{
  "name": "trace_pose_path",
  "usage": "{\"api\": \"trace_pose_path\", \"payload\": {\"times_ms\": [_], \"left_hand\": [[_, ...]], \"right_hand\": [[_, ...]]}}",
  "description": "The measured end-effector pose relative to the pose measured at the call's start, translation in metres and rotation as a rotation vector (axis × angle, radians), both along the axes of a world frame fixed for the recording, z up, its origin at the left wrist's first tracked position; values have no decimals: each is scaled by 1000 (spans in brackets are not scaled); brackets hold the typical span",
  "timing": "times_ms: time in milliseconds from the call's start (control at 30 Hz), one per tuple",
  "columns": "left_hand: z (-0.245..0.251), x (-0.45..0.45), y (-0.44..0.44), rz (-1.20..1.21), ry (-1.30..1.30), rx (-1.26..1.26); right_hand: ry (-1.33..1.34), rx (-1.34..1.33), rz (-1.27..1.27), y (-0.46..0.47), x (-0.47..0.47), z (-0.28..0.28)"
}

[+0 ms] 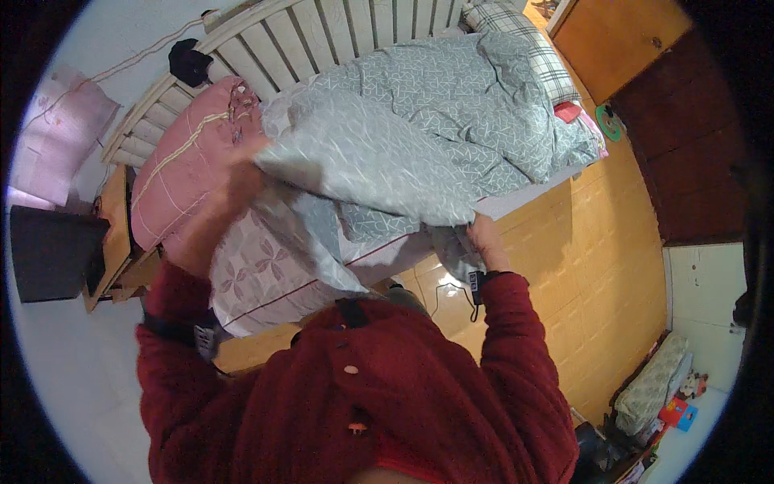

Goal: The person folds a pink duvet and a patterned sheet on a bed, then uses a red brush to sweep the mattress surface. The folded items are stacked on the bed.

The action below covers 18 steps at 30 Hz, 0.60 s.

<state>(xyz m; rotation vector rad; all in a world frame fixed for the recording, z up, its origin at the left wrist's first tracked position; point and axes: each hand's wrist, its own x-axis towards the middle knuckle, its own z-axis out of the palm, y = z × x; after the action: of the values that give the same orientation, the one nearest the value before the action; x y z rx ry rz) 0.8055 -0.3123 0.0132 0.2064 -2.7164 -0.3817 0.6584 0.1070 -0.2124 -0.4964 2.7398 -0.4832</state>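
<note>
A grey-green duvet (441,103) with a white line pattern lies rumpled across the bed, its near part lifted and blurred by motion. My left hand (245,172), also blurred, grips the raised edge at the left. At the right, my right hand (488,242) holds another part of the same edge near the bedside. Between my hands the cloth sags, and one corner hangs down in front of my body. Beneath it shows the pale mattress (254,272), printed with a leaf pattern and edged with dark red piping.
A pink pillow (187,163) rests at the left end, against the white slatted bed rail (338,33). A plaid pillow (526,48) lies at the far right end. A wooden bedside cabinet (118,242) stands left. Tiled floor (580,272) runs along the right, towards a wooden door (617,42).
</note>
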Motion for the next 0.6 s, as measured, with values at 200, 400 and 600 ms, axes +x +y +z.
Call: {"api": "trace_pose_path", "payload": {"times_ms": [200, 400, 600], "left_hand": [[107, -2, -254, 277, 91, -163], [-15, 81, -398, 636, -25, 191], [-273, 234, -309, 543, -571, -178]], "right_hand": [[67, -694, 329, -143, 31, 173], [-89, -879, 683, -364, 123, 258], [-462, -549, 1147, -338, 197, 128]]}}
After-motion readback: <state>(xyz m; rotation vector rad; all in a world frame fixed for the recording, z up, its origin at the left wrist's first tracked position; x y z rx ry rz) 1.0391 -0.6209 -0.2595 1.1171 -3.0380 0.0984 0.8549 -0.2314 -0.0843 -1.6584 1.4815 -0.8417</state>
